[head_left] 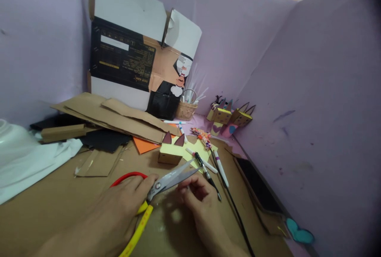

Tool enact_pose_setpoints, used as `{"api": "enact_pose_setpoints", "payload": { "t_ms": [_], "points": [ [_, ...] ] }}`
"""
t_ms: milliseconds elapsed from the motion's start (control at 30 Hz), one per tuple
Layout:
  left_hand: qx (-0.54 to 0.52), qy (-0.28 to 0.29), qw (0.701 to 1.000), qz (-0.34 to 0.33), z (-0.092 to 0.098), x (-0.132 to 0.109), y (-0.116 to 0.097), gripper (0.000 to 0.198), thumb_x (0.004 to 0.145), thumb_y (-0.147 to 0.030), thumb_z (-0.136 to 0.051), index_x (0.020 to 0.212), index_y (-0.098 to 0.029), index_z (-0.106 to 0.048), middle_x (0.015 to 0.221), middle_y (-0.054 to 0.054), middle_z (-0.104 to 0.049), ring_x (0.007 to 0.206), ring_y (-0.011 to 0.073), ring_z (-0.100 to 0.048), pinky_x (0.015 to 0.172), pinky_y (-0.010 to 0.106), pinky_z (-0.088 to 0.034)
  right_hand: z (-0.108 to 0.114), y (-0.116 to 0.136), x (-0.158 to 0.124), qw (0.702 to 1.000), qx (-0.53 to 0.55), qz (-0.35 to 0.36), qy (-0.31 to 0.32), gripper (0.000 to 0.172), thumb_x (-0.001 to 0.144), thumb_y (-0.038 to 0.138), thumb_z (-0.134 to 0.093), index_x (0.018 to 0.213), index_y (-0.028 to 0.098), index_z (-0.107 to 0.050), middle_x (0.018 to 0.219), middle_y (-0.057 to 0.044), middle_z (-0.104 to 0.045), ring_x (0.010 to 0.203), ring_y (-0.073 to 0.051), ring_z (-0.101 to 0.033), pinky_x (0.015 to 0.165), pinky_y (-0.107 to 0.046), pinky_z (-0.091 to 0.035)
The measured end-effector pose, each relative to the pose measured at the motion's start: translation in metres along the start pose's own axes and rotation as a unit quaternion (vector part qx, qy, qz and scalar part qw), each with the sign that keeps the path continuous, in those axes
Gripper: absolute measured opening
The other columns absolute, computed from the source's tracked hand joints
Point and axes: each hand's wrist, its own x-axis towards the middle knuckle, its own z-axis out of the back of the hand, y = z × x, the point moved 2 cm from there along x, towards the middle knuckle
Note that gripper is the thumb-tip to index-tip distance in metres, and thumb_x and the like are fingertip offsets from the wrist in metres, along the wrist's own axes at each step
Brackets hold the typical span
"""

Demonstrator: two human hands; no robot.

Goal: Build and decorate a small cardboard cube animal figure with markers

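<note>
My left hand is closed around a pair of scissors with red and yellow handles. The metal blades are spread apart and point up and to the right. Close to the blade tips, my right hand has its thumb and fingers curled together in a pinch. Whatever lies between those fingertips, if anything, is too small to make out. Just beyond the blades sits a small cardboard box with a pale yellow top and two dark pointed ears. A black pen lies beside my right hand.
Brown cardboard sheets and black pieces are piled at the back left. White markers, yellow paper and a black cable lie on the right. Ear-topped cardboard figures and a straw-filled basket stand behind.
</note>
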Motion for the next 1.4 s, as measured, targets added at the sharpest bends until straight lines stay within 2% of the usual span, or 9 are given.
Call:
{"api": "enact_pose_setpoints", "payload": {
  "t_ms": [100,233,367,467,633,767,933,1167,1400],
  "points": [
    [0.016,0.019,1.000,-0.002,-0.002,0.001,0.002,0.050,0.072,-0.009,-0.042,0.117,-0.025,-0.054,0.104,0.006,-0.065,0.091,0.0229,-0.060,0.076,0.032,-0.049,0.001,-0.002,0.001,0.999,0.023,-0.031,0.038,0.010,0.061,0.020,-0.074,0.063,0.015,-0.065,0.059,0.000,-0.063,0.051,-0.008,-0.052,0.050,-0.018,-0.042],
    [0.036,0.032,0.999,-0.008,-0.009,0.000,0.004,0.053,0.072,-0.008,-0.041,0.121,-0.024,-0.051,0.104,0.007,-0.063,0.088,0.0231,-0.060,0.076,0.034,-0.049,0.000,-0.004,0.002,0.986,0.129,-0.079,0.077,0.015,0.064,0.027,-0.076,0.069,0.015,-0.068,0.063,-0.001,-0.065,0.055,-0.010,-0.058,0.051,-0.019,-0.048],
    [0.103,0.030,0.994,-0.017,-0.011,-0.001,0.001,0.054,0.073,-0.007,-0.038,0.124,-0.021,-0.050,0.102,0.011,-0.062,0.087,0.0256,-0.059,0.073,0.038,-0.050,-0.001,0.000,0.002,0.971,0.197,-0.112,0.077,0.018,0.061,0.023,-0.079,0.076,0.015,-0.072,0.070,-0.002,-0.068,0.063,-0.013,-0.064,0.054,-0.020,-0.053],
    [0.174,0.034,0.984,-0.022,-0.010,0.001,-0.001,0.056,0.071,-0.001,-0.037,0.121,-0.019,-0.053,0.096,0.011,-0.063,0.088,0.0262,-0.060,0.073,0.038,-0.051,-0.003,0.002,0.003,0.961,0.222,-0.152,0.067,0.018,0.057,0.018,-0.079,0.072,0.013,-0.073,0.070,-0.004,-0.071,0.062,-0.014,-0.066,0.055,-0.021,-0.055],
    [0.233,0.033,0.972,-0.029,-0.011,0.004,0.000,0.057,0.071,0.000,-0.039,0.124,-0.014,-0.054,0.100,0.015,-0.063,0.092,0.0293,-0.059,0.078,0.044,-0.050,-0.006,0.003,0.003,0.956,0.221,-0.179,0.068,0.010,0.054,0.015,-0.074,0.064,0.012,-0.072,0.066,-0.006,-0.072,0.062,-0.017,-0.068,0.053,-0.021,-0.055],
    [0.254,0.028,0.966,-0.037,-0.011,0.005,0.000,0.054,0.072,0.000,-0.040,0.121,-0.014,-0.057,0.100,0.017,-0.063,0.093,0.0322,-0.059,0.078,0.047,-0.049,-0.005,0.003,0.002,0.957,0.226,-0.174,0.055,0.017,0.051,0.011,-0.068,0.067,0.013,-0.074,0.064,-0.004,-0.072,0.060,-0.015,-0.067,0.052,-0.021,-0.055],
    [0.297,0.000,0.954,-0.046,-0.017,0.003,0.007,0.053,0.075,0.000,-0.038,0.123,-0.013,-0.056,0.096,0.018,-0.063,0.089,0.0319,-0.059,0.076,0.047,-0.048,-0.004,0.004,-0.001,0.957,0.224,-0.166,0.074,0.024,0.048,0.007,-0.061,0.068,0.013,-0.074,0.065,-0.004,-0.072,0.065,-0.018,-0.069,0.056,-0.023,-0.055],
    [0.375,-0.052,0.923,-0.070,-0.014,0.002,0.002,0.052,0.078,0.000,-0.036,0.122,-0.014,-0.059,0.093,0.018,-0.064,0.089,0.0330,-0.058,0.079,0.048,-0.046,-0.001,-0.001,-0.001,0.955,0.223,-0.187,0.055,0.020,0.051,0.017,-0.073,0.071,0.012,-0.072,0.065,-0.007,-0.072,0.062,-0.020,-0.069,0.051,-0.025,-0.055],
    [0.328,-0.099,0.934,-0.104,-0.014,0.000,0.006,0.052,0.077,0.000,-0.035,0.120,-0.015,-0.061,0.091,0.020,-0.063,0.092,0.0364,-0.055,0.083,0.056,-0.043,-0.002,-0.003,0.001,0.957,0.184,-0.210,0.079,0.023,0.053,0.026,-0.081,0.064,0.010,-0.071,0.061,-0.007,-0.070,0.054,-0.015,-0.066,0.044,-0.018,-0.052]
  ]
}}
